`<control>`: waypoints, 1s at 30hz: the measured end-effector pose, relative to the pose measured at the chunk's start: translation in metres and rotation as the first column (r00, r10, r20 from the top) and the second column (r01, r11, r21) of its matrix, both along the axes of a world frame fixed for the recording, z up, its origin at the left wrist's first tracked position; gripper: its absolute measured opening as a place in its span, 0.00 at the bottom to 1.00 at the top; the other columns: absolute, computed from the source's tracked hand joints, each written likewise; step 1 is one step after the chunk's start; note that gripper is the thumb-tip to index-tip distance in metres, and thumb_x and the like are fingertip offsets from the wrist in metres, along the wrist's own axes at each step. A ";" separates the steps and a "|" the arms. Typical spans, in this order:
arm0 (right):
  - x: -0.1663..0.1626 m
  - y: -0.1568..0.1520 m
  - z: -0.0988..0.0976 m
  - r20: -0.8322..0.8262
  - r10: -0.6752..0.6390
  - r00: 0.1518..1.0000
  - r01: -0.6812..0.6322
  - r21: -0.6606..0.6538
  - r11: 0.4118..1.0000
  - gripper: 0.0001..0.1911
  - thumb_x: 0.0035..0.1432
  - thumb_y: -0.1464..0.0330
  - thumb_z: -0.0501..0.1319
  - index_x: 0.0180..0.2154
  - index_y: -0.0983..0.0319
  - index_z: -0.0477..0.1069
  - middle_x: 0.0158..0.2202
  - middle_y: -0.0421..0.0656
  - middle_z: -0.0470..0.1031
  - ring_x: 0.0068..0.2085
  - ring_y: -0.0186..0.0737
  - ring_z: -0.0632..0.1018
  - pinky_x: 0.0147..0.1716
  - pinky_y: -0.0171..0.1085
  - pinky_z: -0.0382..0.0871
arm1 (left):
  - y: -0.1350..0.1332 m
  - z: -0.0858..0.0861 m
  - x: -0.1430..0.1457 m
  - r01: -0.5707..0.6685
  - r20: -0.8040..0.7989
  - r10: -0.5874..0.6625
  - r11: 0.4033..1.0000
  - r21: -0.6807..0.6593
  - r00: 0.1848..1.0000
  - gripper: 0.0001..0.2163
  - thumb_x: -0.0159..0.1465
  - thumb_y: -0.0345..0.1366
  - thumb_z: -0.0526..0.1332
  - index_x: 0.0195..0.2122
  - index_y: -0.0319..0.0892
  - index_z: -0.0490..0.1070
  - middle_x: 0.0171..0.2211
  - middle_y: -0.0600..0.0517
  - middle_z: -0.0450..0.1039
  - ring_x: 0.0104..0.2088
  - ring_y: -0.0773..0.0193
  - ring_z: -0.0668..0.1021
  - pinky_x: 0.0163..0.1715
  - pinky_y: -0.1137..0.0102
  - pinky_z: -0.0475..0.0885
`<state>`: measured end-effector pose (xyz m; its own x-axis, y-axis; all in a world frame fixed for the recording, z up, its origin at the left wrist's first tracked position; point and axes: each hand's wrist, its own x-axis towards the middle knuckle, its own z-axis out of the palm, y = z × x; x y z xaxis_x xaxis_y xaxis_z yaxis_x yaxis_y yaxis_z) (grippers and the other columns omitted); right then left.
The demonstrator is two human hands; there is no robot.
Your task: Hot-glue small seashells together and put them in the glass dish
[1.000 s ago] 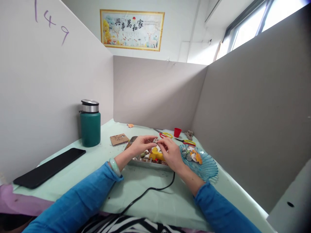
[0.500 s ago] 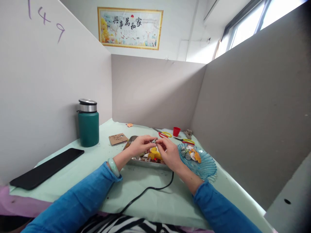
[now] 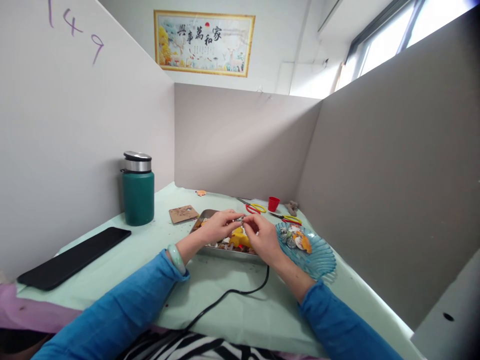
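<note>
My left hand [image 3: 217, 228] and my right hand [image 3: 262, 237] meet above a metal tray [image 3: 210, 248], fingers pinched together on a small greyish piece [image 3: 240, 219] held between them; it is too small to name. Under the hands, a yellow glue gun [image 3: 240, 239] lies in the tray among small shells and stones, and its black cord [image 3: 228, 295] runs toward me across the pale green table cover. A jade bangle sits on my left wrist. Both sleeves are blue.
A blue shell-shaped glass dish [image 3: 315, 256] with shells stands right of the tray. Behind lie two red-and-yellow scissors [image 3: 256, 207], a red cup [image 3: 273, 203] and a brown card [image 3: 183, 214]. A green flask [image 3: 138, 189] and a black phone [image 3: 71, 257] are at the left. Grey partitions wall three sides.
Both hands stay pinched on the small piece over the tray, shifting only slightly. The view wobbles a little; nothing else moved.
</note>
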<state>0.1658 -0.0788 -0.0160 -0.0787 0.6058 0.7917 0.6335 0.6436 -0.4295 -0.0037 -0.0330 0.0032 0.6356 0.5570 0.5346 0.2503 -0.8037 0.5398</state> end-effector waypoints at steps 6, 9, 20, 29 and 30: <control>0.001 -0.001 0.005 -0.101 0.006 0.995 -0.018 -0.117 0.993 0.05 0.54 0.69 0.55 0.30 0.61 0.68 0.26 0.39 0.71 0.24 0.33 0.69 0.26 0.32 0.62 | 0.000 -0.002 0.001 -0.025 0.071 0.038 0.984 -0.178 0.997 0.21 0.60 0.43 0.57 0.52 0.38 0.68 0.31 0.49 0.72 0.24 0.68 0.73 0.26 0.73 0.68; 0.001 -0.001 0.005 -0.158 0.025 0.987 -0.053 -0.179 0.982 0.05 0.53 0.67 0.56 0.30 0.61 0.67 0.24 0.37 0.70 0.23 0.32 0.67 0.23 0.31 0.60 | 0.000 -0.002 0.001 -0.018 0.092 0.046 0.958 -0.285 0.995 0.22 0.60 0.45 0.57 0.52 0.38 0.68 0.20 0.53 0.70 0.22 0.67 0.73 0.25 0.73 0.68; 0.002 0.003 0.004 -0.311 0.088 0.946 -0.180 -0.283 0.942 0.07 0.51 0.64 0.58 0.29 0.61 0.67 0.22 0.37 0.68 0.22 0.31 0.67 0.23 0.31 0.62 | -0.001 -0.002 0.000 0.069 0.172 0.001 0.913 -0.401 0.985 0.22 0.56 0.43 0.62 0.49 0.37 0.67 0.21 0.53 0.70 0.24 0.65 0.74 0.26 0.72 0.69; 0.008 0.004 0.006 -0.276 0.052 0.960 -0.126 -0.259 0.958 0.06 0.51 0.65 0.57 0.30 0.61 0.67 0.23 0.37 0.69 0.23 0.32 0.68 0.24 0.32 0.62 | 0.000 0.003 0.000 0.008 0.192 0.074 0.918 -0.396 0.979 0.20 0.54 0.43 0.64 0.46 0.38 0.68 0.27 0.51 0.72 0.23 0.69 0.74 0.21 0.75 0.67; 0.009 0.003 0.007 -0.243 0.036 0.969 -0.094 -0.232 0.968 0.06 0.51 0.66 0.56 0.30 0.61 0.67 0.23 0.38 0.69 0.23 0.32 0.68 0.24 0.32 0.62 | -0.001 0.003 0.000 -0.015 0.175 0.091 0.920 -0.393 0.980 0.19 0.54 0.43 0.63 0.44 0.38 0.69 0.25 0.53 0.71 0.23 0.69 0.73 0.21 0.76 0.67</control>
